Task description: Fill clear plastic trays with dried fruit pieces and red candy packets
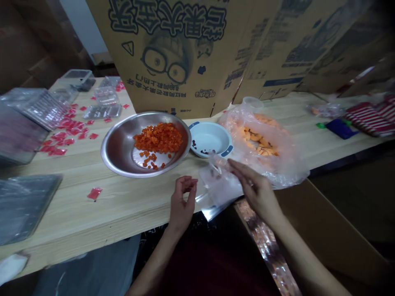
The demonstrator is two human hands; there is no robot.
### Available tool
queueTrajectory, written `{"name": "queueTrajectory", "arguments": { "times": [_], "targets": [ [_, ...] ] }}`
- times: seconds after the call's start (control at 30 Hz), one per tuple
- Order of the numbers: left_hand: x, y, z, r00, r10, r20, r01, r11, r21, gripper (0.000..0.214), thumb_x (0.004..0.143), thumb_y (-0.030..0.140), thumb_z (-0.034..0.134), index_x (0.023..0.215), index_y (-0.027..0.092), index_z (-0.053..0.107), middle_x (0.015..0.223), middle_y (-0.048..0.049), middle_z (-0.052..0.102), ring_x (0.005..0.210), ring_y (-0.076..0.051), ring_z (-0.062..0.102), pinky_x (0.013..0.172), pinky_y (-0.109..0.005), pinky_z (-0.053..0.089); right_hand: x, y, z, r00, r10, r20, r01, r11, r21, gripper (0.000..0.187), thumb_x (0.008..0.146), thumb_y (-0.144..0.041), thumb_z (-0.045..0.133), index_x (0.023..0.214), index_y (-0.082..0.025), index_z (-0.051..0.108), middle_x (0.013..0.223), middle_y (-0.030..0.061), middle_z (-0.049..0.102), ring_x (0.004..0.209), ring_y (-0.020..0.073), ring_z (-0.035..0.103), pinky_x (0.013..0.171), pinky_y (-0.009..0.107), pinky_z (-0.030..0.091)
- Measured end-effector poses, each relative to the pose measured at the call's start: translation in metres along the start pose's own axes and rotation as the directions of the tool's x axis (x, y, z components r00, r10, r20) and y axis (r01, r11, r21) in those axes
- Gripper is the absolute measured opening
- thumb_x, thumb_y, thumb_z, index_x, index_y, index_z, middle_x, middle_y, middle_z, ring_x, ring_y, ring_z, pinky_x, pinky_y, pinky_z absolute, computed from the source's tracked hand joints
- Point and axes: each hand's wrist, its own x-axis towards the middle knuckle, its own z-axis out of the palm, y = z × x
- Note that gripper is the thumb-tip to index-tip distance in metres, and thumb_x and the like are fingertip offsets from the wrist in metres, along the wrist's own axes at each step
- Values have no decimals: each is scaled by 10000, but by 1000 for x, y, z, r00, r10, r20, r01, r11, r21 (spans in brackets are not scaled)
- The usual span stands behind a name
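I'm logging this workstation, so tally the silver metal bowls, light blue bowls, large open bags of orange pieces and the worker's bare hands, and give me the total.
Silver metal bowl: 1
Light blue bowl: 1
Large open bag of orange pieces: 1
Left hand and right hand: 2
Total: 5

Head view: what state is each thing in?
Left hand: fingers curled, nothing seen in it
Small clear bag: held by right hand, blurred, open or shut unclear
Metal bowl: partly filled with orange pieces
Blue bowl: nearly bare, few dark bits
Large plastic bag: open, yellow-orange slices showing
Red packets: scattered
Cardboard box: printing upside down
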Motion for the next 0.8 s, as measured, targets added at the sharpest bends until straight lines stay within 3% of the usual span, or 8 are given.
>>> {"name": "queueTrajectory", "arguments": {
  "times": [0.1,0.2,0.37,0.47,0.53,0.63,0.8],
  "targets": [
    [5,-13,9,985,79,153,-113,966,233,181,981,313,616,1123,253,710,1213,-91,736,1208,-276,648,1108,-469,447,25,9,-39,972,180,-149,-147,967,208,397,969,-525,676,1257,-266,764,1289,87,750,1199,281,709,1088,509,548],
    [3,-8,29,976,164,144,-195,952,235,250,998,301,599,1238,271,664,1350,-94,677,1301,-269,597,1141,-469,423,28,18,-66,921,351,-171,-267,886,380,472,863,-579,787,1207,-256,784,1188,95,789,1058,264,760,925,438,630],
    [17,7,54,953,297,64,-303,917,258,729,813,343,839,1450,248,497,1533,-162,512,1459,-340,437,1222,-537,323,3,16,-68,892,452,-5,-389,772,503,497,805,-578,842,1173,-247,797,1086,97,811,962,265,780,810,396,656],
    [26,-1,55,963,238,127,-267,907,327,661,798,334,840,1385,242,550,1423,-160,598,1378,-359,513,1176,-567,363,-13,13,-66,886,462,41,-413,745,524,504,816,-585,827,1188,-247,793,1069,99,814,1016,293,770,845,436,655],
    [24,-9,52,967,188,171,-239,903,356,557,833,331,795,1340,251,579,1365,-142,633,1319,-346,560,1141,-562,401,-25,11,-77,875,484,14,-420,743,521,499,807,-584,834,1171,-245,801,1056,95,817,1025,299,767,861,443,650],
    [10,-17,39,973,143,182,-203,907,369,500,882,385,726,1340,256,572,1392,-130,612,1307,-319,570,1136,-540,425,-55,4,-123,857,505,-97,-416,792,446,467,792,-564,853,1130,-244,818,1068,88,816,997,290,772,893,427,634],
    [-5,-18,12,998,-44,46,22,915,402,531,859,503,726,1315,266,595,1355,-81,645,1254,-304,609,1122,-527,467,-136,8,-228,816,481,-320,-458,876,149,431,870,-497,794,1221,-246,790,1267,102,758,1142,278,723,1003,395,568]
  ]
}}
